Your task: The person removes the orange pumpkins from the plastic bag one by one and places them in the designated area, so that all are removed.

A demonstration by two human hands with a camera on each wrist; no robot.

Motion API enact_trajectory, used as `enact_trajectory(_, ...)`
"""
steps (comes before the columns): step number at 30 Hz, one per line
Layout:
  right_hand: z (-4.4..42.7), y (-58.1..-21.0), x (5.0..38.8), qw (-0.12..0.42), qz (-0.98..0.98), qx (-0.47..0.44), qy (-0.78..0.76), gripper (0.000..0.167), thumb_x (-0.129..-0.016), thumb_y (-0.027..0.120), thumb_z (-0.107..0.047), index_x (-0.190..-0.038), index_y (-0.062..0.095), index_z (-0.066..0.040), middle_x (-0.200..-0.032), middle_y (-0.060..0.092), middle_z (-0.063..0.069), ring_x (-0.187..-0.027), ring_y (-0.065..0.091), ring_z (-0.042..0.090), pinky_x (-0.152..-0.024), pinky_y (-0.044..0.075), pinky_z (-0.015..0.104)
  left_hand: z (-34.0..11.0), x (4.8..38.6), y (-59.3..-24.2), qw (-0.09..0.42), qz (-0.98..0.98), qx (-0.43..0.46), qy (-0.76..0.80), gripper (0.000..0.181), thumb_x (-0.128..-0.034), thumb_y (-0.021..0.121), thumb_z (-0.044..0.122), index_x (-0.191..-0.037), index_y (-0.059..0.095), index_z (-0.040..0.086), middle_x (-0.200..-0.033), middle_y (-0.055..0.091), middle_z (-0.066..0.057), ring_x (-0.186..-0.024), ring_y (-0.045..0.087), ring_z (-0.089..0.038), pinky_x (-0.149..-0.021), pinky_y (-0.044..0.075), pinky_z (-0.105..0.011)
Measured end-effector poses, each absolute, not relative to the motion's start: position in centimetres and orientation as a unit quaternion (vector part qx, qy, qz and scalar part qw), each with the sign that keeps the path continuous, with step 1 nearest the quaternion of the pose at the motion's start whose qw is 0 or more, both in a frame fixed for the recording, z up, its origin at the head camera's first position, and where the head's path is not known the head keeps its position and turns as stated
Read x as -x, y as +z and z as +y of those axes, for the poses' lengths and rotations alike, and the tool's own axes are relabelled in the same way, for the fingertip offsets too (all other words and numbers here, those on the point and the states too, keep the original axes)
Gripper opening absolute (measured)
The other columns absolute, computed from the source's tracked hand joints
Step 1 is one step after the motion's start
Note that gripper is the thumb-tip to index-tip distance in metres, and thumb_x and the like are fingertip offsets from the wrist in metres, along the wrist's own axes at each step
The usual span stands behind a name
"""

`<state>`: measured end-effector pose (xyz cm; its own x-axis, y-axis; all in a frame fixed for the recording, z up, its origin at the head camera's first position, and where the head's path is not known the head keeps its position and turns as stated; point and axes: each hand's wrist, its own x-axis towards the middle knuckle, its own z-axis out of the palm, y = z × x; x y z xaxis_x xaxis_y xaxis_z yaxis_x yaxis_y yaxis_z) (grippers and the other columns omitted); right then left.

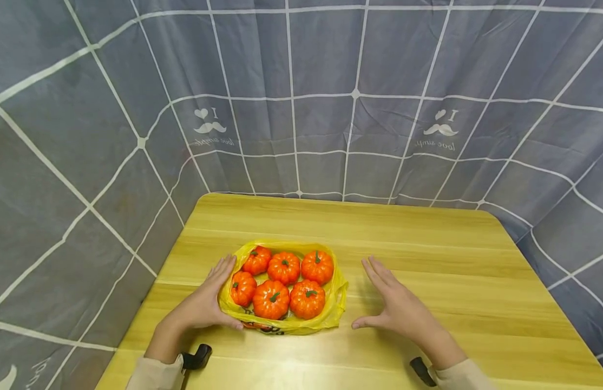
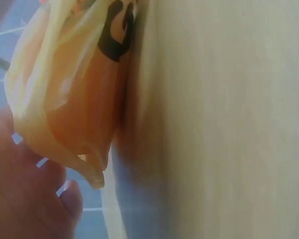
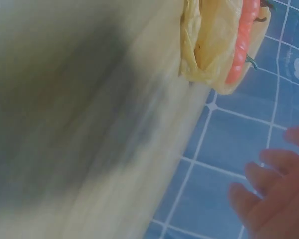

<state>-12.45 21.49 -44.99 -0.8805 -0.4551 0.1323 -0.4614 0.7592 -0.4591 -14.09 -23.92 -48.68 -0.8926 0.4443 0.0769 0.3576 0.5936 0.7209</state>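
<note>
A yellow plastic bag [image 1: 336,295], its top spread wide, lies on the table with several small orange pumpkins [image 1: 271,299] inside, green stems showing. At the bag's left side, my left hand [image 1: 211,299] touches it with fingers extended and thumb along the near corner. My right hand [image 1: 396,303] is held apart from the bag on its right, fingers and thumb spread, nothing between them. Seen from the left wrist, the bag's side [image 2: 79,94] bears black print and bulges over a pumpkin. In the right wrist view, the bag [image 3: 209,45] stands away from the right hand [image 3: 279,194].
The wood-grain table [image 1: 457,271] has rounded far corners. A grey curtain [image 1: 326,124] with white grid lines hangs behind it and along the left and right sides. Black straps or mounts [image 1: 198,357] sit at both wrists.
</note>
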Motion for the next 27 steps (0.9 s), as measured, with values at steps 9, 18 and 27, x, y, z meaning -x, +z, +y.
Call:
enact_trajectory(9, 20.6, -46.3, 12.2, -0.028, -0.921, -0.229, 0.314, 0.130, -0.066, 0.087, -0.059, -0.164, 0.012, -0.019, -0.166, 0.011, 0.008, -0.149, 0.020, 0.032, -0.114, 0.027, 0.053, -24.6, 14.5, -49.3, 0.082, 0.877, -0.193, 0.432, 0.143, -0.0576, 0.099, 0.041, -0.163, 0.007, 0.008, -0.165, -0.001, -0.024, -0.150, -0.002, -0.044, -0.114, 0.009, -0.067)
enact_trajectory(18, 19.5, -47.0, 12.1, -0.033, -0.902, -0.222, 0.368, 0.127, -0.067, 0.090, -0.052, -0.163, 0.016, -0.015, -0.165, 0.016, 0.007, -0.148, 0.024, 0.032, -0.114, 0.026, 0.051, -23.9, 14.6, -49.2, 0.097, 0.877, -0.195, 0.428, 0.141, -0.0589, 0.098, 0.042, -0.162, 0.009, 0.007, -0.165, 0.007, -0.025, -0.150, 0.007, -0.043, -0.116, 0.013, -0.062)
enact_trajectory(27, 17.8, -47.4, 12.2, -0.033, -0.895, -0.224, 0.385, 0.124, -0.068, 0.090, -0.051, -0.161, 0.021, -0.009, -0.164, 0.022, 0.009, -0.147, 0.028, 0.032, -0.115, 0.026, 0.050, -22.7, 14.7, -49.3, 0.102, 0.878, -0.202, 0.421, 0.141, -0.0594, 0.097, 0.045, -0.163, 0.008, 0.007, -0.166, 0.007, -0.021, -0.151, 0.005, -0.041, -0.117, 0.012, -0.061)
